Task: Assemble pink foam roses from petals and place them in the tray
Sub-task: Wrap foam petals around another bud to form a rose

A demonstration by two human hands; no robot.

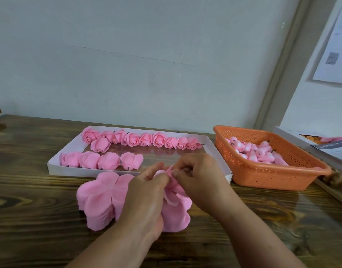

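A stack of pink foam petal sheets [97,198] lies on the wooden table in front of me. Above it, my left hand [147,192] and my right hand [197,176] pinch a partly built pink rose [174,187], whose outer petals hang down between them. Its centre is mostly hidden by my fingers. Behind my hands stands a flat white tray [56,167] with a back row of several finished roses [131,140] and a front row of several more [100,160] lying on their sides.
An orange perforated basket [278,177] with several pink bud cores [261,151] stands right of the tray. A white box with papers [320,146] is at the far right edge. A pale wall rises behind the table.
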